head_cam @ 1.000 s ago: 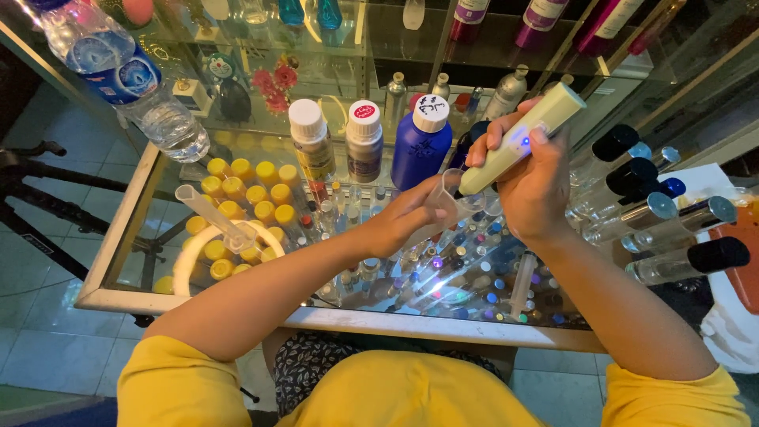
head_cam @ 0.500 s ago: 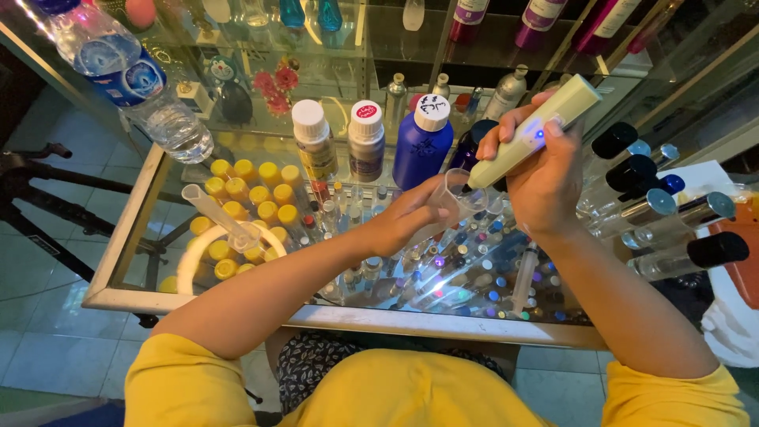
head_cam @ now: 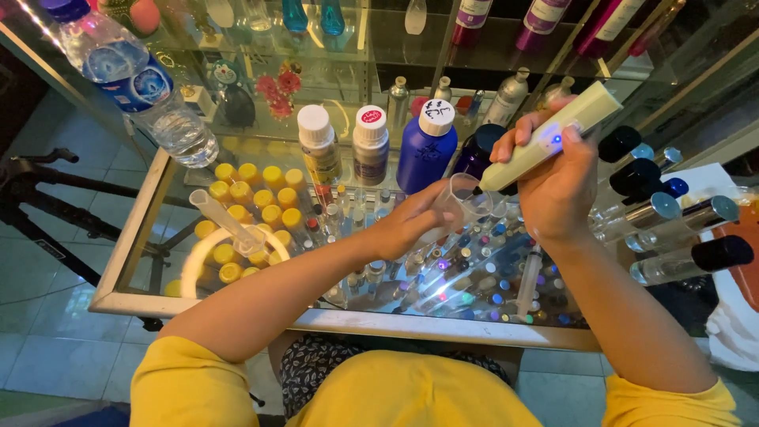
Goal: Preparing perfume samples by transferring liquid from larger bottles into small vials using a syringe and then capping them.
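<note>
The left hand is closed around a clear plastic cup; at its two o'clock the right hand grips a pale pen-shaped tool, tip at the rim. A jolt could tip the cup onto the crowded glass worktop (vials everywhere).

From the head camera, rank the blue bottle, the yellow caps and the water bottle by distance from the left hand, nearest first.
1. Blue bottle, just behind the left hand.
2. Yellow caps, farther left.
3. Water bottle, far back left.
</note>
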